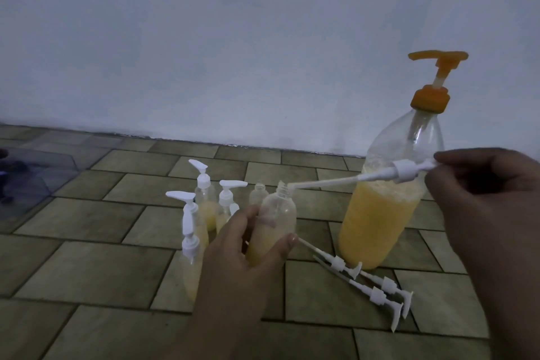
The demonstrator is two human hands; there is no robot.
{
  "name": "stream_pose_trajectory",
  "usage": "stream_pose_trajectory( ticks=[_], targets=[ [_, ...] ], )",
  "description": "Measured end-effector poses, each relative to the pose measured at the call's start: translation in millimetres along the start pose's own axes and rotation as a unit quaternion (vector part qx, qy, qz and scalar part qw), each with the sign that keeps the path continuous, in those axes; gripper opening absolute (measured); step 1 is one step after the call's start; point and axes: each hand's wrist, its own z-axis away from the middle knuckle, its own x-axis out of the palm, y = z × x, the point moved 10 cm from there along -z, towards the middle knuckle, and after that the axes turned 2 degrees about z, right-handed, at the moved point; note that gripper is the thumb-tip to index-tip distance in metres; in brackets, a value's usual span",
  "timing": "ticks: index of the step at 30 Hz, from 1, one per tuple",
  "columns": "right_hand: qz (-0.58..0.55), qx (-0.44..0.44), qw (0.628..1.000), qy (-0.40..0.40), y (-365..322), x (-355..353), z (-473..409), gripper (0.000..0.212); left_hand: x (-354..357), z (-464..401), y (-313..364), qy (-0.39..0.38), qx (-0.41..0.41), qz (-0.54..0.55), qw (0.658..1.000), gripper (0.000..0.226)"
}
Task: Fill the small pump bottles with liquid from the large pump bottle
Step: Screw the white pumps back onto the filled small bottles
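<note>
Now capping a filled small bottle on the tiled floor.
Left hand [233, 245] is gripping the half-full small bottle [274, 222]; right hand [479, 184] is pinching a white pump [403, 171], whose tube tip needs threading into the neck, near the large pump bottle [385, 199].

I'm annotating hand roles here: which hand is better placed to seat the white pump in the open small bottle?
Right. The right hand pinches the white pump, its tube tip at the small bottle mouth. The left hand grips that bottle.
</note>
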Motion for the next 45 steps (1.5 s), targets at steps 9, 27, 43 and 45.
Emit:
stream_pose_trajectory(
  ticks=[9,27,43,45],
  targets=[
    [0.027,-0.086,0.995,-0.043,-25.1,9.8,-17.2,0.014,-4.0,-2.9,6.6,0.003,0.04,-0.057,0.998,0.058],
    [-0.138,-0.081,0.912,-0.379,-58.0,102.8,21.3,0.039,10.0,1.9,10.0,-0.071,0.003,0.095,0.993,0.055],
    [-0.32,0.168,0.832,-0.421,-31.9,132.7,45.8,0.047,23.4,-0.6,21.9,-0.13,-0.033,0.171,0.976,0.04],
    [-0.339,0.165,0.818,-0.434,-37.0,132.7,45.9,0.03,19.3,-5.2,21.8,-0.123,-0.036,0.172,0.977,0.034]
  ],
)
